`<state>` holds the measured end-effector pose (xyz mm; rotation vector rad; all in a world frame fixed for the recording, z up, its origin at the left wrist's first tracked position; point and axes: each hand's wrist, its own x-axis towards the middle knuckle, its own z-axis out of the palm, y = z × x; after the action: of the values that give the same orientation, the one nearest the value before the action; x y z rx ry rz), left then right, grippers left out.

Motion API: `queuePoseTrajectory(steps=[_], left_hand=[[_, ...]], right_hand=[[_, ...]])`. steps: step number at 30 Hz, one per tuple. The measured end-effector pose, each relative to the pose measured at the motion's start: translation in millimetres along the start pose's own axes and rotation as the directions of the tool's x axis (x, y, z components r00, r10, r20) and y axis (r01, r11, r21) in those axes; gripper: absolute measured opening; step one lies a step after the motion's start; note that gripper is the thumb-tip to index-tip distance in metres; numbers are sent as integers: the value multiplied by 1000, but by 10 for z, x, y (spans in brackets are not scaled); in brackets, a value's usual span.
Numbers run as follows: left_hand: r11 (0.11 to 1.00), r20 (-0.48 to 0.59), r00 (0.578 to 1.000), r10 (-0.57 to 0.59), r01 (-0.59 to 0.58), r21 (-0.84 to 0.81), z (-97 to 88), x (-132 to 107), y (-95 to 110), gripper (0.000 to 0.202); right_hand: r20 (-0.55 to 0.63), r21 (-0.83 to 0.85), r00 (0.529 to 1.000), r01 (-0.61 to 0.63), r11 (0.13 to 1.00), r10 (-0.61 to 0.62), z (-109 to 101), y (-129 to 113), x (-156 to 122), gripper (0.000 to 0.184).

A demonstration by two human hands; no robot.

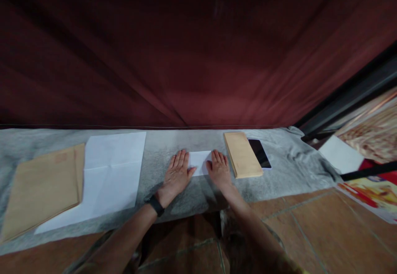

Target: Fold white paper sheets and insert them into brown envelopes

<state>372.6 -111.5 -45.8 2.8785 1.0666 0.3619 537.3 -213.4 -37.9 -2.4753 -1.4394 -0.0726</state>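
A small folded sheet of white paper [200, 164] lies flat on the grey cloth in front of me. My left hand [177, 170] rests palm down on its left end, fingers stretched out and thumb on the paper. On the right end lies my right hand [220, 168], also flat with its fingers extended. Both palms hide the paper's ends. Just right of my right hand is a stack of brown envelopes [245, 155], partly over a dark-screened phone [259, 153].
Large brown envelopes [46, 183] lie at the left, overlapping creased white sheets [114, 170]. Grey cloth [288, 170] covers the narrow surface. A dark red curtain [198, 58] hangs behind it. At the right are a dark metal frame [350, 96] and a printed poster [375, 195] above the tiled floor [313, 224].
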Motion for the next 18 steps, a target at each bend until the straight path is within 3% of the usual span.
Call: queuePoseTrajectory(steps=[2,4,9,18], left_hand=[[1000,-8,1000,5,-5,2,-3,-4,-4,68],[1000,-1,1000,14,-14,5,-11,-6,-6,66],[1000,38,999,17,-17,10,-23,-2,-12,58],[1000,14,1000,9,-9,6,7,-15,-44,64]], right_hand=[[-42,25,999,11,1000,-10,-37,-35,29,51],[-50,73,994,103,992,-99,-54,-111,41,51],[33,146,962,263,954,-271,7,-314,-10,49],[35,41,979,200,979,-201,96,-207,-19,51]])
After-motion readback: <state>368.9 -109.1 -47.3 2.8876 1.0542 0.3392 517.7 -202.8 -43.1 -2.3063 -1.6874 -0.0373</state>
